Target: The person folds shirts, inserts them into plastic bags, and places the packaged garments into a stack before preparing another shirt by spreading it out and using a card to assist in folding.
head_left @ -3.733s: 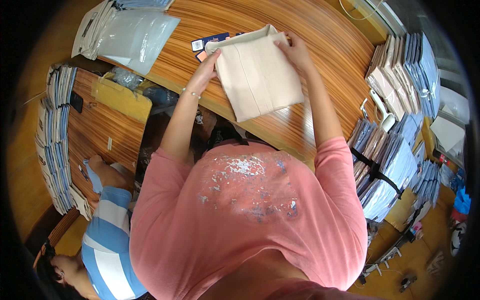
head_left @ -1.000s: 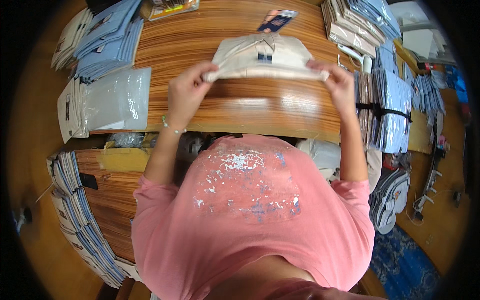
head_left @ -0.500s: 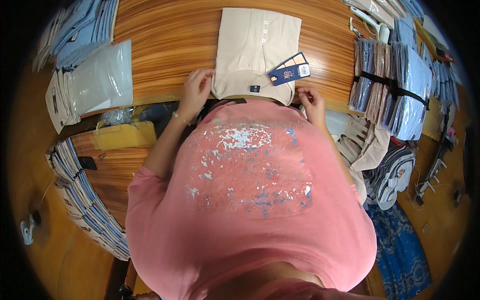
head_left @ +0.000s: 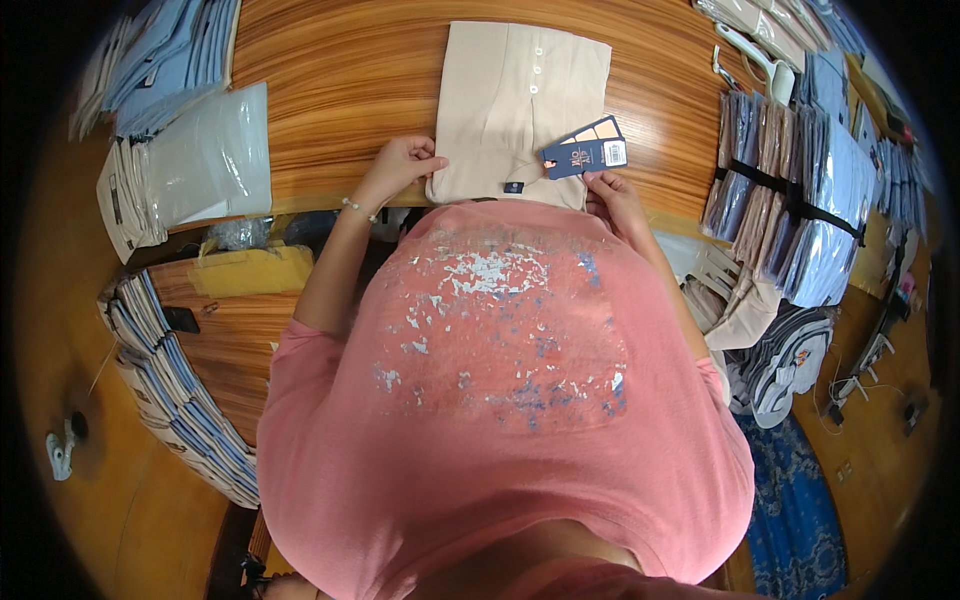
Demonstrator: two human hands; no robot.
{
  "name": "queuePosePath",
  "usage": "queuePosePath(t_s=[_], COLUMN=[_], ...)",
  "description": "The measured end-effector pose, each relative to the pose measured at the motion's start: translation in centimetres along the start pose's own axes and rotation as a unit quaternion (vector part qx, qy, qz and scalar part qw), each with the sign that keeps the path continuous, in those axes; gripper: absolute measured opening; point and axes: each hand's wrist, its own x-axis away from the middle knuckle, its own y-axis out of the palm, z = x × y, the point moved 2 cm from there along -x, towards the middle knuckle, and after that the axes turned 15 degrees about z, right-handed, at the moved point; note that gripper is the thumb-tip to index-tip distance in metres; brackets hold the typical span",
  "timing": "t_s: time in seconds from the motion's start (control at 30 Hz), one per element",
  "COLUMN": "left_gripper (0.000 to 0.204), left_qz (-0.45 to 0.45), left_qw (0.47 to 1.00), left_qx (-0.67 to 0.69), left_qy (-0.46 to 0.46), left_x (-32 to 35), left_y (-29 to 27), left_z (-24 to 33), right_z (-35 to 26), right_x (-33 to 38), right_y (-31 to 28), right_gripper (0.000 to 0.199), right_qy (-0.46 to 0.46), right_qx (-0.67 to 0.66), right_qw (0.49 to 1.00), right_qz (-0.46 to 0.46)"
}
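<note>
A folded beige shirt [head_left: 487,105] with a row of white buttons lies on the wooden table, its neck end toward me. A dark blue hang tag [head_left: 588,152] with fabric-coloured swatches rests on its right side, tied by a thin string near the small black neck label [head_left: 513,187]. My left hand [head_left: 400,168] is closed on the shirt's left edge, thumb and fingers pinched together. At the near right corner, my right hand [head_left: 612,200] pinches the shirt's edge just below the tag; some of its fingers are hidden.
Bagged folded shirts, strapped in black [head_left: 785,190], stand at the right beside a white-handled tool [head_left: 755,55]. Clear plastic bags [head_left: 215,150] and blue shirts [head_left: 165,60] are at the left. A long shirt stack [head_left: 180,390] sits lower left; striped garments [head_left: 785,365] hang lower right.
My left hand has moved right and its fingers have closed on the shirt's left edge. My right hand has come in to the near right corner and taken hold there.
</note>
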Motion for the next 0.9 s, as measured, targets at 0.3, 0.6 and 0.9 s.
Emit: queuePosePath(t_s=[0.3, 0.6, 0.9], left_gripper=[0.037, 0.028, 0.031], left_qz=[-0.123, -0.058, 0.090], left_qw=[0.977, 0.979, 0.978], left_qx=[0.124, 0.181, 0.187], left_qy=[-0.122, -0.076, 0.005], left_x=[1.6, 2.6, 3.5], left_y=[1.3, 2.5, 3.4], left_z=[-0.8, -2.6, -4.0], right_z=[0.2, 1.8, 2.1], right_x=[-0.6, -0.3, 2.4], right_y=[-0.7, -1.5, -1.4], right_gripper=[0.005, 0.020, 0.021], right_qy=[0.013, -0.113, -0.032], right_qx=[0.070, 0.078, -0.059], right_qw=[0.996, 0.988, 0.998], right_qz=[-0.062, -0.072, -0.010])
